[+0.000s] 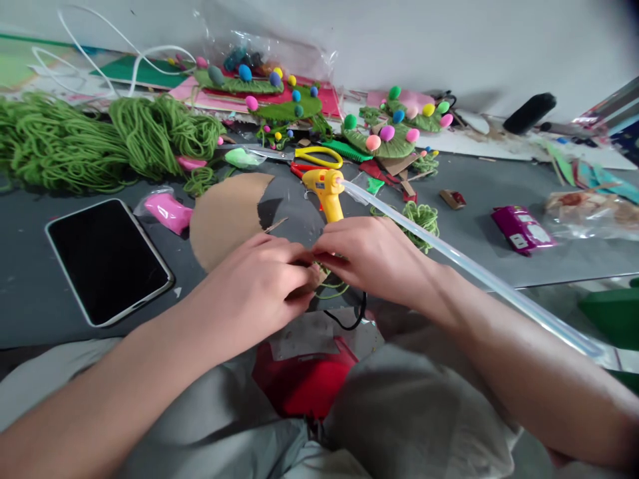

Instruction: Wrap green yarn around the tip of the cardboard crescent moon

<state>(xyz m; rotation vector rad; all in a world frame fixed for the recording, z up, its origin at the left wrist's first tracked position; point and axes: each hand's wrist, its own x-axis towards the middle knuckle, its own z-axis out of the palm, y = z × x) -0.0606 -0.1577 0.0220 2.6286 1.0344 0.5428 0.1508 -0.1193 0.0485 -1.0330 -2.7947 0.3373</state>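
Close together at the table's front edge, both my hands are closed over a small piece of cardboard (323,273) with green yarn (333,293) about it. My left hand (269,279) grips the cardboard from the left, its fingers curled and their tips partly hidden. Thumb and fingers of my right hand (367,259) pinch at the yarn from the right. A loop of the yarn hangs below the fingers. Just beyond them stands a yellow hot glue gun (327,189), a long clear glue stick (449,249) reaching from its back over my right forearm.
A cut cardboard disc (224,216), a black-screened tablet (110,259) and a pink packet (168,211) lie left. Green yarn skeins (60,143), yellow-handled scissors (317,158) and green leaf shapes with coloured balls (394,141) are behind. A purple packet (522,228) sits right.
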